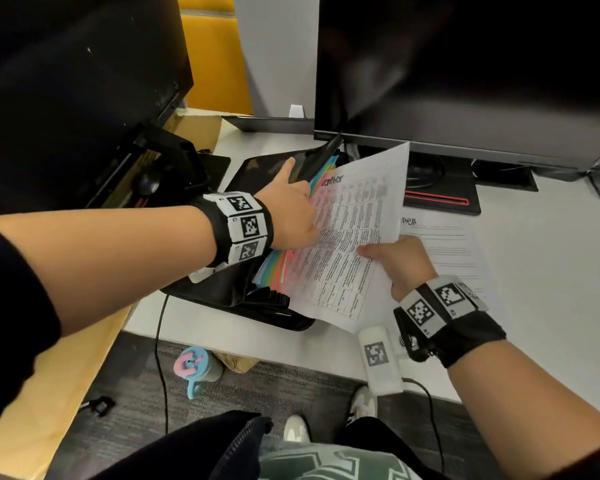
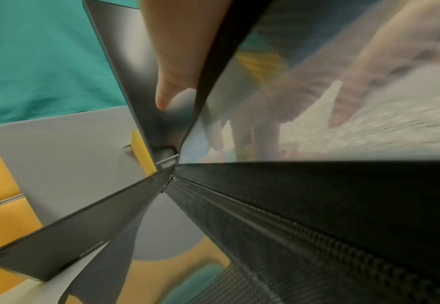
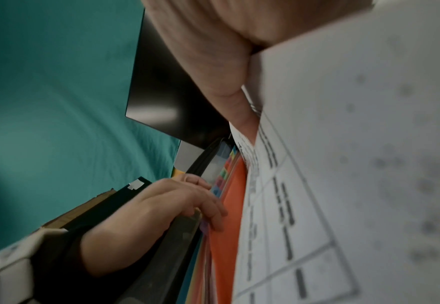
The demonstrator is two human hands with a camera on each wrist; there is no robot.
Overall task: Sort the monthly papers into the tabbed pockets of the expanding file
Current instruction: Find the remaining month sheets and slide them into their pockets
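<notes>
Feeding printed sheet [image 1: 352,233], pinched by right hand [image 1: 400,263], into expanding file [image 1: 229,289]; left hand [image 1: 291,209] spreading dividers, apparently gripping them. Risk: wrong pocket, crumpling.

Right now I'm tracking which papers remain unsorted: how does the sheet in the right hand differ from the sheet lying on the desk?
The held sheet is lifted and tilted over the expanding file, pinched at its edge by the right hand; the desk sheet lies flat and untouched. The held sheet carries a dense ruled table; the desk sheet shows sparse lines of text. Both are white with a bold heading.
</notes>
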